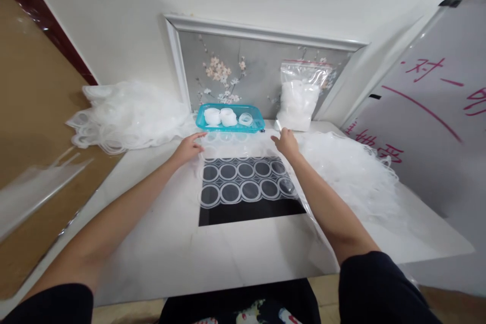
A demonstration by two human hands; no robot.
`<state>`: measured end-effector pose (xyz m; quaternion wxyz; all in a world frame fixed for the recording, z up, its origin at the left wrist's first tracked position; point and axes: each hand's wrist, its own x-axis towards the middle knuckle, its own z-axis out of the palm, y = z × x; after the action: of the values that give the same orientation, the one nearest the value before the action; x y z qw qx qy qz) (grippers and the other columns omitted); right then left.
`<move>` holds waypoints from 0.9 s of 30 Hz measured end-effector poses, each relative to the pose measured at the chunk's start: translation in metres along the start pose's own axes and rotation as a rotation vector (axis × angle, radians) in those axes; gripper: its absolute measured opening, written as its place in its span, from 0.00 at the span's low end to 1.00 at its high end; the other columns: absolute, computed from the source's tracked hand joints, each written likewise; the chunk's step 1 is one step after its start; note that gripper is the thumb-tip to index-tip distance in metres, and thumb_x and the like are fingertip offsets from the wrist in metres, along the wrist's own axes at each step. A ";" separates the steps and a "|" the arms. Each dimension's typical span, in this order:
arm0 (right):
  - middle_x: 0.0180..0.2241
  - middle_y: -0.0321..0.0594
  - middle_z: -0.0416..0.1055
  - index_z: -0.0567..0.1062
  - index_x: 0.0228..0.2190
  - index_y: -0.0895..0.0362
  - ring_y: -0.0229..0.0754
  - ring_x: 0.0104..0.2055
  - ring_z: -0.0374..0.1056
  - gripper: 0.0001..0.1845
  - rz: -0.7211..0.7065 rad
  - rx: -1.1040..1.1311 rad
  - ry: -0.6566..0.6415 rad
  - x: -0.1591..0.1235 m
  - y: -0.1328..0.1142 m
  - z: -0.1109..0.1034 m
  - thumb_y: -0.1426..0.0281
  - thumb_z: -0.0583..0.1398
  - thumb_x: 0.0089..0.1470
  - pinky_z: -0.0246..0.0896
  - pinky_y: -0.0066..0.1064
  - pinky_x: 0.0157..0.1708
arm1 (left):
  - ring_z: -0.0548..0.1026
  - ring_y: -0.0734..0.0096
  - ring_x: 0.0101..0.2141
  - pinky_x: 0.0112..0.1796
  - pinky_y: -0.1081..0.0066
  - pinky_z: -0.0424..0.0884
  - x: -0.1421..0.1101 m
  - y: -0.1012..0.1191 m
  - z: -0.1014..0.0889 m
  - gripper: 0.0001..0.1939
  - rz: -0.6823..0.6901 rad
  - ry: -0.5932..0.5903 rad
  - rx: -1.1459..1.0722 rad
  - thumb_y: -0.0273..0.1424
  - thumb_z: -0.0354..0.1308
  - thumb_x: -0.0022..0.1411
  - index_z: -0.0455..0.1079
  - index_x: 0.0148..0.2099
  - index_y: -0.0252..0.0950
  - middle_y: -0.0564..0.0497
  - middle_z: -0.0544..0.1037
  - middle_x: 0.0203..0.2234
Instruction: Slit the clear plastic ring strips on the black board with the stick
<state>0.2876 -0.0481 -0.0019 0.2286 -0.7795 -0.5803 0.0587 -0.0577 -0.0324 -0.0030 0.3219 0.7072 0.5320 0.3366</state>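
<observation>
A clear plastic sheet of joined rings (243, 179) lies flat over a black square (250, 210) set in the white table top. My left hand (189, 148) rests on the sheet's far left corner, fingers stretched out flat. My right hand (286, 143) presses the far right corner, fingers also extended. Neither hand holds anything lifted. Just beyond the hands stands a turquoise tray (258, 124) with stacked white rings inside.
A heap of ring sheets (129, 116) lies at the back left, another heap (349, 167) at the right. A zip bag of white pieces (299, 96) leans on a flower picture (235, 71). A whiteboard with pink writing (433, 111) stands right. Brown board (34, 126) lies left.
</observation>
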 end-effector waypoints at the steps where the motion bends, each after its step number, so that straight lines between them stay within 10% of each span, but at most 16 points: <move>1: 0.54 0.64 0.63 0.67 0.47 0.65 0.58 0.55 0.62 0.18 0.004 0.012 0.021 -0.001 -0.002 0.001 0.64 0.54 0.62 0.56 0.39 0.50 | 0.73 0.69 0.27 0.35 0.69 0.69 0.002 -0.003 0.000 0.32 -0.001 0.022 0.046 0.28 0.61 0.45 0.70 0.56 0.31 0.50 0.75 0.30; 6: 0.38 0.53 0.75 0.69 0.47 0.63 0.50 0.46 0.70 0.26 -0.038 0.166 -0.085 -0.022 -0.006 -0.001 0.61 0.39 0.67 0.60 0.34 0.46 | 0.72 0.59 0.41 0.46 0.64 0.66 -0.029 -0.002 0.002 0.22 0.055 0.103 0.263 0.32 0.58 0.52 0.73 0.51 0.34 0.46 0.73 0.39; 9: 0.27 0.40 0.75 0.55 0.62 0.59 0.46 0.38 0.73 0.27 -0.124 0.409 -0.207 -0.053 -0.012 0.003 0.64 0.46 0.64 0.62 0.33 0.44 | 0.74 0.62 0.36 0.41 0.65 0.67 -0.080 0.010 0.008 0.17 0.154 -0.090 0.511 0.36 0.53 0.62 0.74 0.50 0.37 0.48 0.77 0.36; 16: 0.42 0.41 0.73 0.63 0.50 0.49 0.44 0.37 0.73 0.29 0.004 1.129 -0.494 -0.132 -0.058 0.026 0.51 0.61 0.51 0.69 0.35 0.34 | 0.76 0.60 0.24 0.24 0.66 0.63 -0.182 0.016 0.032 0.17 0.556 -0.301 0.919 0.30 0.45 0.69 0.74 0.50 0.32 0.43 0.80 0.27; 20: 0.36 0.40 0.77 0.65 0.32 0.52 0.43 0.39 0.74 0.26 -0.019 1.212 -0.672 -0.158 -0.080 0.028 0.55 0.71 0.38 0.69 0.32 0.37 | 0.74 0.61 0.21 0.20 0.67 0.59 -0.195 0.011 0.036 0.18 0.568 -0.289 0.957 0.28 0.45 0.69 0.71 0.54 0.29 0.43 0.77 0.22; 27: 0.19 0.32 0.70 0.66 0.32 0.53 0.34 0.15 0.63 0.33 -0.136 1.079 -0.855 -0.177 -0.092 0.042 0.36 0.46 0.52 0.48 0.23 0.11 | 0.75 0.60 0.22 0.21 0.67 0.62 -0.195 0.012 0.036 0.19 0.557 -0.349 0.934 0.29 0.44 0.70 0.71 0.54 0.29 0.42 0.77 0.22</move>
<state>0.1347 -0.1803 -0.0312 0.3388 -0.4274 -0.5566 0.6267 -0.0623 -0.2275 -0.0399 -0.0426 0.9331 0.3567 0.0161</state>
